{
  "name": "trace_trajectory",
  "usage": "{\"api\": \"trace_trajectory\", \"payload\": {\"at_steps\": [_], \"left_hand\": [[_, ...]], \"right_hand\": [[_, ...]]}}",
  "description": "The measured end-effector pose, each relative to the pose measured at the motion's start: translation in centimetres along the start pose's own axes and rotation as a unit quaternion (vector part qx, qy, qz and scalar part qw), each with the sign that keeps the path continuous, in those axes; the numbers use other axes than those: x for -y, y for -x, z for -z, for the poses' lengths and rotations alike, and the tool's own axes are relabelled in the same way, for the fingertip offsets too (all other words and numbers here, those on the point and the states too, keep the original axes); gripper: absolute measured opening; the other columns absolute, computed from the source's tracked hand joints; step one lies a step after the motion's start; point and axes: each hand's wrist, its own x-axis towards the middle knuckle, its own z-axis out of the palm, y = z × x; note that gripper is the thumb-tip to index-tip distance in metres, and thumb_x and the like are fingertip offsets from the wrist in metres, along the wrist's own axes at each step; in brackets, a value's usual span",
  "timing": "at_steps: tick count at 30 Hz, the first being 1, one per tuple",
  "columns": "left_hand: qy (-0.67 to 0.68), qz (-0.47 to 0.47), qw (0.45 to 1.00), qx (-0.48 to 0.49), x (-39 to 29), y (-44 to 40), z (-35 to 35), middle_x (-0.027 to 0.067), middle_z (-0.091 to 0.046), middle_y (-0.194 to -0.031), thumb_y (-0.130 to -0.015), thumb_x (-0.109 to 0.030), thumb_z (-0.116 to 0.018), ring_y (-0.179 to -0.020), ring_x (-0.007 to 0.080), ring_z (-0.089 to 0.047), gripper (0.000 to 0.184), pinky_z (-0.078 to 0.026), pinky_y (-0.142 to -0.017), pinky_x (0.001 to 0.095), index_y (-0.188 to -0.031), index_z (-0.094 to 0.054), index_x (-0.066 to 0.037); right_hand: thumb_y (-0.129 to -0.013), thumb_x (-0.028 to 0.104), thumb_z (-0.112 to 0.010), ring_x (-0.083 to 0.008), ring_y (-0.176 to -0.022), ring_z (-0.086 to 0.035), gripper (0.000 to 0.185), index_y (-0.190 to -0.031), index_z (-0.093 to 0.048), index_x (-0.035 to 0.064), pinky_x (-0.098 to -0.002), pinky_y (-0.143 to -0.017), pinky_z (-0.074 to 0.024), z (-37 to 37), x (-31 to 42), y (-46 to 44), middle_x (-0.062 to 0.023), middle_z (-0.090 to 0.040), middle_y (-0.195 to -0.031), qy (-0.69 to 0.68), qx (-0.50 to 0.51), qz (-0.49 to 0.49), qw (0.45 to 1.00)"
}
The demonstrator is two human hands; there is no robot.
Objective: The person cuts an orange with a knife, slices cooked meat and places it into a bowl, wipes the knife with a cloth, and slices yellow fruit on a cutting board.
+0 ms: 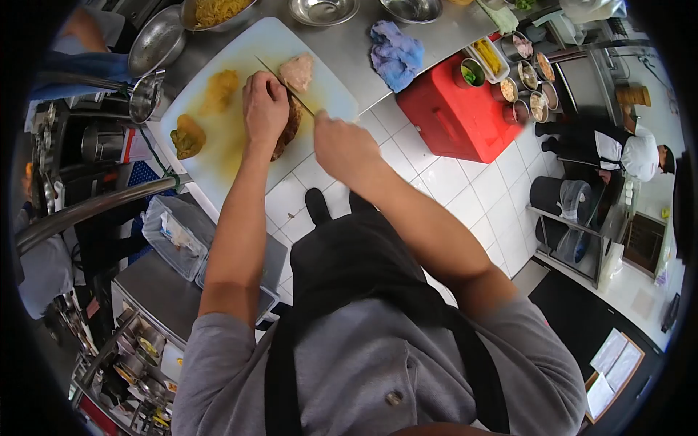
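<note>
A single wide, round-edged head view (the wearer's own), facing steeply down over chest and forearms, hands near.

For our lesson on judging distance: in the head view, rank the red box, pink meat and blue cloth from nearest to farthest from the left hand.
From the left hand:
1. Pink meat, right, on the board
2. Blue cloth, farther right, on the counter
3. Red box, farthest right

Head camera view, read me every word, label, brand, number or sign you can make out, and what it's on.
No text can be read.
White paper sheets on the brown-edged board: any writing is too small.
White packet in the clear plastic bin: too blurred.
Red box: no lettering visible.
</note>
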Motion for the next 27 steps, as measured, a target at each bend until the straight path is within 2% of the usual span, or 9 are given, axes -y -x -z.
{"api": "trace_trajectory", "payload": {"at_steps": [4,7,9,10,12,16,18,24,27], "left_hand": [[-0.007,0.019,1.000,-0.006,-0.6,-0.2,0.4,0.0154,-0.060,-0.096,-0.090,-0.008,-0.059,-0.096,0.0409,-0.055,0.009,-0.045,-0.086,0.0509,-0.096,-0.053,-0.007],[-0.020,0.006,1.000,-0.017,-0.2,-0.3,0.1,0.0157,-0.060,-0.097,-0.090,-0.009,-0.059,-0.097,0.0408,-0.056,0.008,-0.046,-0.085,0.0512,-0.096,-0.053,-0.006],[-0.016,0.005,1.000,-0.012,-0.2,-0.2,0.2,0.0162,-0.060,-0.097,-0.091,-0.008,-0.058,-0.097,0.0410,-0.056,0.008,-0.046,-0.085,0.0513,-0.097,-0.053,-0.006],[-0.012,0.002,1.000,-0.007,-0.3,-0.1,0.2,0.0167,-0.060,-0.098,-0.091,-0.008,-0.058,-0.098,0.0412,-0.056,0.008,-0.046,-0.085,0.0514,-0.097,-0.053,-0.006],[-0.011,-0.006,1.000,-0.013,-0.4,0.1,0.1,0.0168,-0.060,-0.098,-0.091,-0.008,-0.058,-0.097,0.0413,-0.056,0.008,-0.046,-0.086,0.0514,-0.097,-0.053,-0.005],[-0.013,-0.022,0.999,-0.029,0.3,-0.3,-0.2,0.0169,-0.060,-0.098,-0.090,-0.007,-0.058,-0.097,0.0414,-0.056,0.009,-0.046,-0.086,0.0511,-0.098,-0.054,-0.005],[-0.016,-0.022,0.999,-0.018,0.3,-0.2,0.0,0.0168,-0.060,-0.098,-0.090,-0.007,-0.058,-0.097,0.0413,-0.056,0.010,-0.046,-0.087,0.0508,-0.098,-0.054,-0.005],[-0.011,-0.005,1.000,-0.015,-0.2,-0.2,0.0,0.0165,-0.061,-0.098,-0.089,-0.007,-0.059,-0.097,0.0402,-0.057,0.011,-0.046,-0.087,0.0497,-0.099,-0.054,-0.005],[-0.023,0.007,1.000,-0.009,-0.3,-0.2,0.1,0.0160,-0.061,-0.098,-0.089,-0.008,-0.059,-0.097,0.0396,-0.057,0.011,-0.046,-0.087,0.0495,-0.099,-0.055,-0.005]], "right_hand": [[-0.093,0.008,-0.053,-0.0368,-0.084,-0.075,0.020,-0.108,-0.055,-0.0057,-0.0447,-0.071,-0.0609,-0.8,0.0,-3.4,-0.0238,-0.073,-0.092,0.047,-0.008,0.049,0.998],[-0.093,0.009,-0.054,-0.0352,-0.085,-0.076,0.021,-0.107,-0.058,-0.0056,-0.0416,-0.070,-0.0615,-0.4,-0.6,-0.3,-0.0214,-0.073,-0.093,0.024,-0.002,0.022,0.999],[-0.092,0.010,-0.056,-0.0340,-0.085,-0.076,0.021,-0.106,-0.060,-0.0055,-0.0400,-0.070,-0.0617,0.0,-0.4,0.8,-0.0205,-0.073,-0.094,0.034,0.069,-0.065,0.995],[-0.092,0.010,-0.056,-0.0340,-0.085,-0.076,0.021,-0.106,-0.060,-0.0055,-0.0400,-0.070,-0.0617,-0.2,-0.5,-0.3,-0.0205,-0.073,-0.094,0.035,0.069,-0.065,0.995],[-0.092,0.009,-0.055,-0.0359,-0.083,-0.076,0.022,-0.107,-0.058,-0.0069,-0.0421,-0.072,-0.0615,-1.1,-0.8,-3.1,-0.0215,-0.073,-0.091,0.052,-0.008,0.056,0.997],[-0.092,0.008,-0.054,-0.0366,-0.083,-0.075,0.024,-0.110,-0.055,-0.0079,-0.0434,-0.072,-0.0614,-1.2,-1.5,-2.4,-0.0227,-0.073,-0.091,0.020,0.009,0.035,0.999],[-0.092,0.007,-0.053,-0.0379,-0.086,-0.075,0.024,-0.110,-0.055,-0.0073,-0.0448,-0.072,-0.0612,-0.2,-1.7,1.1,-0.0235,-0.073,-0.095,0.013,0.076,-0.045,0.996],[-0.092,0.006,-0.050,-0.0419,-0.082,-0.074,0.022,-0.110,-0.053,-0.0059,-0.0496,-0.071,-0.0601,-3.2,-3.1,-3.3,-0.0285,-0.072,-0.093,-0.006,0.028,0.018,0.999],[-0.091,0.005,-0.050,-0.0421,-0.083,-0.074,0.022,-0.110,-0.052,-0.0058,-0.0506,-0.071,-0.0597,-3.7,-4.4,1.4,-0.0288,-0.071,-0.093,-0.011,0.017,-0.006,1.000]]}}
